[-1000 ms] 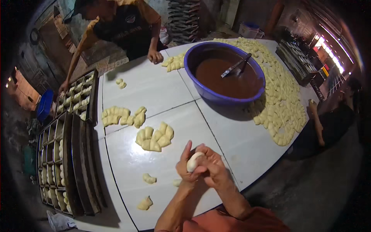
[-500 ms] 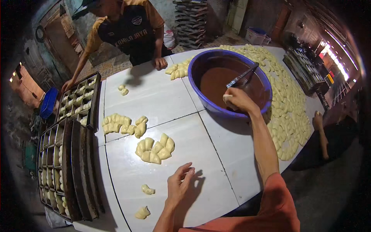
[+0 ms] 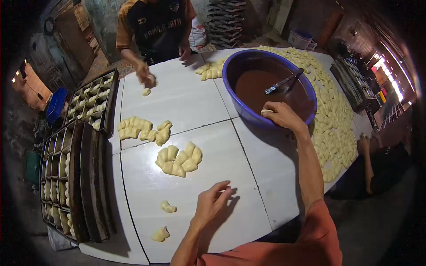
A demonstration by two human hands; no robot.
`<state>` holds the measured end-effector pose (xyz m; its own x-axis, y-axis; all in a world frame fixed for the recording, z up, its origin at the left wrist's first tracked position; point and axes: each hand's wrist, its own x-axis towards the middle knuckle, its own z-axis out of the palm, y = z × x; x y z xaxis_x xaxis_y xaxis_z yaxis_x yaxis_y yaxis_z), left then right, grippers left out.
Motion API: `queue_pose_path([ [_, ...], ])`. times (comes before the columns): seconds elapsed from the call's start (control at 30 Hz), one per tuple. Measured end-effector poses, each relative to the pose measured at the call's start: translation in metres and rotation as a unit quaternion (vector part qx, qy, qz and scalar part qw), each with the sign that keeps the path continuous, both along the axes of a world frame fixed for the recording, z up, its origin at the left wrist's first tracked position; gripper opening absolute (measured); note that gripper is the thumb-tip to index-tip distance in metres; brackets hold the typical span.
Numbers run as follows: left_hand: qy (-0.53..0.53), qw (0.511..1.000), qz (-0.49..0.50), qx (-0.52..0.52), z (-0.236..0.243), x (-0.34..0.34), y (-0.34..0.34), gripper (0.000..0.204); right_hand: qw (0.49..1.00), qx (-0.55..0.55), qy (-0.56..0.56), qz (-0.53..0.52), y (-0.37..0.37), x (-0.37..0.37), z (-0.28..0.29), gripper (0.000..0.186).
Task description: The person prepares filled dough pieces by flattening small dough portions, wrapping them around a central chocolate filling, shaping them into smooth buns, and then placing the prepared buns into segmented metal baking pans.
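Note:
My right hand is closed over the near left rim of a big purple tub. A small pale dough piece shows at its fingertips. Brown filling covers the inside of the tub, and a spatula-like tool with a dark handle rests in it. My left hand hovers over the white tabletop with fingers apart and nothing in them. Two single dough pieces, one upper and one lower, lie to its left. A joined cluster of dough pieces lies beyond it.
More dough lies farther left, and a broad spread of it covers the right side. Divided metal trays holding dough balls line the left edge. Across the table a co-worker's hand is above a dough piece.
The co-worker's hand has left the far tray and come over the dough at the far left. My right hand stays by the tub's rim, its fingers turned slightly, dough piece now showing.

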<state>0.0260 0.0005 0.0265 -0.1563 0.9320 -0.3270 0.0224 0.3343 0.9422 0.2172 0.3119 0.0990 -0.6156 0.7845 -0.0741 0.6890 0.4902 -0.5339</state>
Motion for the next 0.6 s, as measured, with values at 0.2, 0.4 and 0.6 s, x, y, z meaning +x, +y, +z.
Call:
queue_pose_path([
  [0.2, 0.017, 0.999, -0.044, 0.018, 0.01, 0.004, 0.006, 0.036, 0.953, -0.098, 0.272, -0.092, -0.012, 0.009, -0.005, 0.023],
  [0.4, -0.163, 0.983, -0.007, 0.079, -0.009, 0.012, 0.035, 0.045, 0.827, -0.284, 0.479, -0.08, -0.07, -0.024, -0.014, 0.016],
  [0.6, -0.376, 0.919, 0.086, 0.083, -0.01, 0.007, 0.029, 0.048, 0.724, -0.441, 0.524, -0.087, -0.155, -0.07, -0.073, 0.014],
])
